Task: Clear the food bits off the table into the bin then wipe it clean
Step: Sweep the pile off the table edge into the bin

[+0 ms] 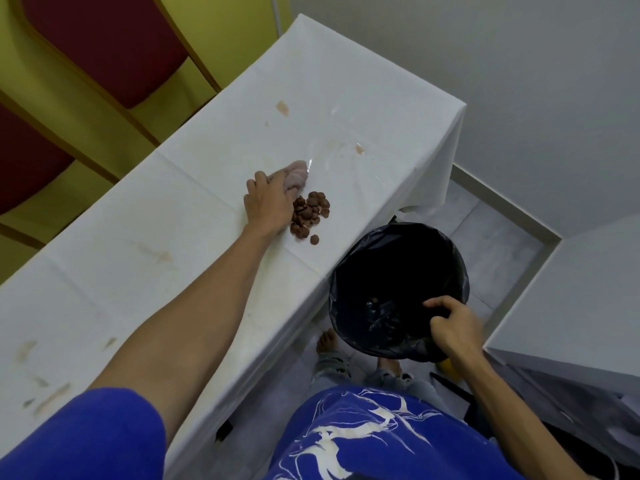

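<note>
A pile of several brown food bits (310, 212) lies on the white-covered table (194, 216) near its right edge. My left hand (268, 202) rests on the table just left of the pile and grips a pale pink cloth (294, 174) that sticks out beyond the fingers. A bin lined with a black bag (391, 271) hangs beside the table edge, below the pile. My right hand (452, 327) grips the bin's near rim. A few brown bits lie inside the bin.
Brownish stains (282, 107) and wet smears (360, 148) mark the tablecloth. Red-backed chairs (104, 46) stand behind the table at the left. A white cabinet (571, 306) stands at the right. My bare feet (327, 342) are on the tiled floor.
</note>
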